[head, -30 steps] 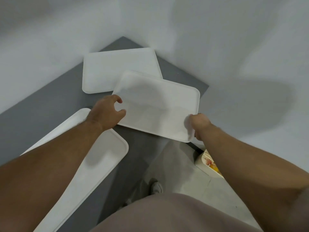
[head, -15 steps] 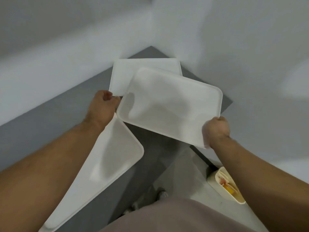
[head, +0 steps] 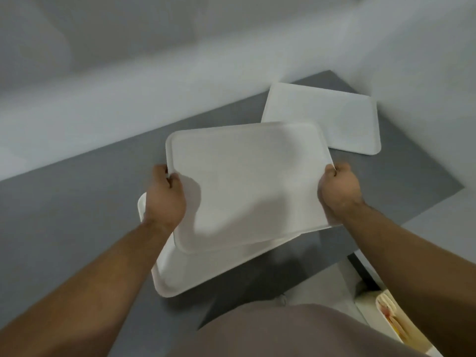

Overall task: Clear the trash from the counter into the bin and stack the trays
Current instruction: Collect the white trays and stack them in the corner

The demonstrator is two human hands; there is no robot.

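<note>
Now both hands grip one white tray (head: pixel 247 181), held over the grey counter (head: pixel 77 215). Left hand (head: pixel 164 197) is clamped on its 9 o'clock edge, fingers curled round the rim; right hand (head: pixel 338 191) is closed on the 3 o'clock edge likewise. Held tray sits above a 2nd tray (head: pixel 206 269), which lies on the counter & pokes out at 6-7 o'clock; can't tell if they touch. A 3rd tray (head: pixel 332 117) lies flat at approx 1 o'clock, near the wall (head: pixel 154 73), partly hidden behind the held one's far corner. Bin (head: pixel 391 323) w/ trash inside shows at 4-5 o'clock, on the floor below the counter edge.
</note>
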